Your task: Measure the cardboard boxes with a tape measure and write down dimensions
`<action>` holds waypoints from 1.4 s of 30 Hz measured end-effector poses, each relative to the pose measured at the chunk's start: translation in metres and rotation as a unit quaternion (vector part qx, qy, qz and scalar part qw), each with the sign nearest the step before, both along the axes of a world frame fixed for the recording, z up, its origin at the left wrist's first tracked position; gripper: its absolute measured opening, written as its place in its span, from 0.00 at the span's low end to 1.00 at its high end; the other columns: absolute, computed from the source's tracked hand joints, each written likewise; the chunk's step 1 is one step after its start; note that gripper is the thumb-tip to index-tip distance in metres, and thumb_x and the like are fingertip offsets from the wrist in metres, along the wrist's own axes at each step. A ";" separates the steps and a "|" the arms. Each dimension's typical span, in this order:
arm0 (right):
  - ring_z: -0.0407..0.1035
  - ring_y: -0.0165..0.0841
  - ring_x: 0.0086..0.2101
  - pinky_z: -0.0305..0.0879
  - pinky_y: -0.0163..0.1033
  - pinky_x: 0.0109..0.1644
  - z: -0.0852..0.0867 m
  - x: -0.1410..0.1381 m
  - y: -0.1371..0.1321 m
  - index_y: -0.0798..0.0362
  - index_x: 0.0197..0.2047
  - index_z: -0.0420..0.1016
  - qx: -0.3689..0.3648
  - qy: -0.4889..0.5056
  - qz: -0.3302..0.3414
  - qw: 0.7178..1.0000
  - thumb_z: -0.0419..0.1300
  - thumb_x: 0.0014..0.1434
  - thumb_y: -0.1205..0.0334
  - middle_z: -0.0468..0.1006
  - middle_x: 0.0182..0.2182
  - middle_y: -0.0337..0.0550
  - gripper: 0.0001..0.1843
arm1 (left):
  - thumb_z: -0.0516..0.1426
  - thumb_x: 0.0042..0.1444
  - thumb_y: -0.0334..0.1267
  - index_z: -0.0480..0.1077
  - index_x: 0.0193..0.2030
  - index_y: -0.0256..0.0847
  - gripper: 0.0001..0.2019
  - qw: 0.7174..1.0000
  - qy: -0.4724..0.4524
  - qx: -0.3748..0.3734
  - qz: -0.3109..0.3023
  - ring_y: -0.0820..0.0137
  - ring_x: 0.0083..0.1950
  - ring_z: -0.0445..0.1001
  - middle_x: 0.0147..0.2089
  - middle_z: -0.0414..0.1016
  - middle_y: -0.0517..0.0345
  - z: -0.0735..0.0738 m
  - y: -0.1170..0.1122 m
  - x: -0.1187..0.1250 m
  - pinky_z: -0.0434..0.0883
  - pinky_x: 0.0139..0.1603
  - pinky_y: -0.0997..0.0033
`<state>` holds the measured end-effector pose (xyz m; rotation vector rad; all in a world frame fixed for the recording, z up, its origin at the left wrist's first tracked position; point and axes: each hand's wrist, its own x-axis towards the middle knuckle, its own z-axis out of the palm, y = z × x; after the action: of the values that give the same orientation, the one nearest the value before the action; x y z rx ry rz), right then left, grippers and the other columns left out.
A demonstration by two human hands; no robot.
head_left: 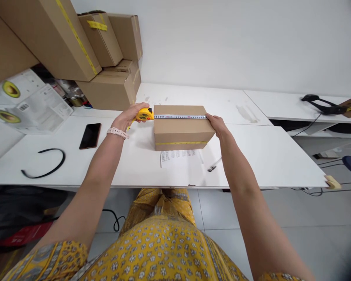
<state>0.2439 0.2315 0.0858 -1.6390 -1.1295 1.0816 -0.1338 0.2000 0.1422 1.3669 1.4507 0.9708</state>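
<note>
A small cardboard box (179,130) with a yellow tape stripe sits in the middle of the white table (269,156). My left hand (130,117) is closed round a yellow tape measure case (144,114) at the box's left top edge. Its white blade (179,116) runs flat across the box top. My right hand (218,125) pinches the blade's end against the box's right top edge. A printed paper sheet (181,162) lies under the front of the box, and a pen (215,164) lies beside it.
A black phone (90,135) and a black curved band (43,164) lie on the left of the table. Stacked cardboard boxes (111,84) and white avocado-printed cartons (20,103) fill the back left. A black device (320,103) with a cable lies on the right desk.
</note>
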 end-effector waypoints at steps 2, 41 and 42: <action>0.67 0.31 0.31 0.61 0.36 0.30 -0.002 -0.001 0.002 0.52 0.30 0.69 0.013 -0.025 -0.006 1.000 0.65 0.59 0.48 0.75 0.32 0.42 0.17 | 0.61 0.51 0.49 0.73 0.30 0.40 0.13 1.000 0.002 -0.001 0.003 0.71 0.24 0.72 0.27 0.76 0.56 0.000 0.002 0.001 0.62 0.22 0.74; 0.55 0.49 0.69 0.45 0.67 0.72 0.024 -0.057 0.038 0.47 0.68 0.69 0.177 -0.335 0.198 0.904 0.43 0.71 0.51 0.68 0.69 0.47 0.28 | 0.62 0.56 0.56 0.70 0.39 0.40 0.20 0.921 -0.353 -0.138 -0.093 0.68 0.29 0.78 0.32 0.75 0.56 -0.030 -0.141 0.165 0.81 0.33 0.62; 0.55 0.49 0.69 0.44 0.67 0.73 0.023 -0.059 0.043 0.47 0.68 0.68 0.175 -0.341 0.203 0.901 0.43 0.71 0.52 0.68 0.69 0.47 0.28 | 0.62 0.56 0.56 0.70 0.39 0.39 0.20 0.921 -0.352 -0.139 -0.094 0.67 0.29 0.78 0.31 0.75 0.56 -0.030 -0.141 0.165 0.81 0.32 0.62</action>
<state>0.1845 0.2742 0.1084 -1.5527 -2.0635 0.4712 0.0317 0.0588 0.1124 0.7998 0.8482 0.9502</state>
